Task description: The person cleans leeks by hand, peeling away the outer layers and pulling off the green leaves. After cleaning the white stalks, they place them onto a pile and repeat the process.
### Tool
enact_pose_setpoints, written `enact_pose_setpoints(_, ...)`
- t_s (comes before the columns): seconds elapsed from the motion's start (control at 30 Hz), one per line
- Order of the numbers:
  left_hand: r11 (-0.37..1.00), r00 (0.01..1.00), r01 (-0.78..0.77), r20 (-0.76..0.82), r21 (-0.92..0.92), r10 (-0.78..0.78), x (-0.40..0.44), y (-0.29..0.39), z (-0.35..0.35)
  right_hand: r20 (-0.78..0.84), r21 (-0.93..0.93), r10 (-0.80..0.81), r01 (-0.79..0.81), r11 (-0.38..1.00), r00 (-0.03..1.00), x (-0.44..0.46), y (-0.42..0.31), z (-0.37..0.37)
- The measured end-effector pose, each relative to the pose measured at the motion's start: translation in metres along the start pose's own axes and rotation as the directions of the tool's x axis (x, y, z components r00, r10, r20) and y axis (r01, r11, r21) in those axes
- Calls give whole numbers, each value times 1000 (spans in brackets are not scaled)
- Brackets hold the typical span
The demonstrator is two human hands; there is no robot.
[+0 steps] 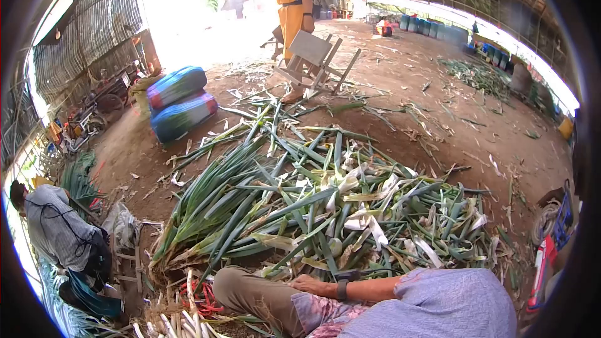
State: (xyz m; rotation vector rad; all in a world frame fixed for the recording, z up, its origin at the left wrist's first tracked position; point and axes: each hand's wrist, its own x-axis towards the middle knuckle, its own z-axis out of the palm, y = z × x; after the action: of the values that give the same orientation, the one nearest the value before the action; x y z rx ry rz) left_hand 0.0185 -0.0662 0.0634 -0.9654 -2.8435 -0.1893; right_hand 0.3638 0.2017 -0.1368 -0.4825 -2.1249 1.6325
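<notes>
My right hand (pixel 309 285) is low in the view, beside the knee of brown trousers (pixel 250 291), at the near edge of a big heap of cut green leaves (pixel 375 206). Its fingers look curled together; whatever may be in them is hidden. A dark watch (pixel 342 289) is on that wrist, below a lilac sleeve (pixel 416 285). My left hand does not show. Long whole leek-like plants (pixel 216 203) lie left of the heap. White stalks with roots (pixel 181 325) and red strips (pixel 203 300) are at the bottom left.
A person (pixel 56 225) in a checked top bends at the left. Another person (pixel 291 12) in yellow stands beside a wooden chair (pixel 312 47). Two wrapped blue bundles (pixel 181 103) are stacked behind the plants. A red and white object (pixel 543 269) is at the right edge.
</notes>
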Motion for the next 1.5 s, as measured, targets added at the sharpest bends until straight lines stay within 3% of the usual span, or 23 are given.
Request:
enact_pose_setpoints(0.07,1000,999,-23,32,10,22,-18,-10,14,-158,34,296,-294,955,942,-4,-23,-3)
enact_pose_setpoints(0.23,993,988,-109,115,46,103,-83,-58,63,-215,64,345,-340,938,914,-15,-41,-9)
enact_pose_setpoints(0.3,996,997,-74,33,55,73,-92,-69,72,-192,80,381,-372,925,905,-11,-48,-9)
enact_pose_setpoints(0.37,998,988,65,-142,2,-64,-57,-30,28,-183,-28,331,-341,940,926,-14,-36,-11)
enact_pose_setpoints(0.43,982,992,86,-80,-170,-101,1,6,-34,-158,-43,310,-320,946,938,-14,-41,-8)
enact_pose_setpoints(0.47,988,969,-11,-245,-154,-27,26,16,-51,-144,-55,297,-307,950,944,-15,-43,-7)
enact_pose_setpoints(0.5,991,954,-19,-299,-129,-20,46,38,-82,-103,-140,291,-304,942,951,-19,-25,-2)
enact_pose_setpoints(0.57,995,916,-72,-400,-67,40,100,47,-105,-66,-300,247,-255,919,967,-22,37,5)
enact_pose_setpoints(0.63,990,901,-92,-432,-110,36,133,70,-139,-20,-252,352,-345,904,936,-25,23,2)
enact_pose_setpoints(0.67,987,899,-97,-437,-129,31,144,78,-151,-20,-255,329,-323,911,944,-24,15,-2)
enact_pose_setpoints(0.83,996,884,-65,-468,-68,26,183,83,-157,-40,-156,275,-277,948,961,-29,-9,-9)
enact_pose_setpoints(0.87,997,872,-67,-488,-50,34,188,81,-152,-17,-149,359,-357,922,933,-28,-20,-13)
enact_pose_setpoints(0.97,998,861,-44,-508,-35,20,196,86,-149,-26,-158,390,-389,908,920,-28,-8,-13)
enact_pose_setpoints(1.07,999,852,-47,-523,-8,35,200,82,-139,-25,-225,165,-167,960,986,-30,23,-8)
enact_pose_setpoints(1.17,995,843,-76,-529,62,98,205,78,-126,223,-242,146,-90,966,964,-33,71,-14)
enact_pose_setpoints(1.2,991,841,-90,-525,103,131,207,73,-122,306,-391,354,-222,893,884,-15,13,-17)
enact_pose_setpoints(1.27,975,838,-124,-507,186,203,208,64,-112,358,-317,392,-284,905,848,-10,-14,-20)
enact_pose_setpoints(1.33,933,676,-200,-647,301,353,203,55,-89,377,-178,400,-358,916,835,-12,-24,-21)
enact_pose_setpoints(1.4,929,727,-180,-593,322,347,194,36,-83,380,-21,436,-464,886,816,-14,-37,-22)
enact_pose_setpoints(1.43,957,846,-130,-475,258,243,194,41,-87,371,62,463,-519,853,805,-13,-44,-24)
enact_pose_setpoints(1.5,951,870,-187,-407,247,277,183,33,-89,374,225,521,-620,751,767,-6,-62,-26)
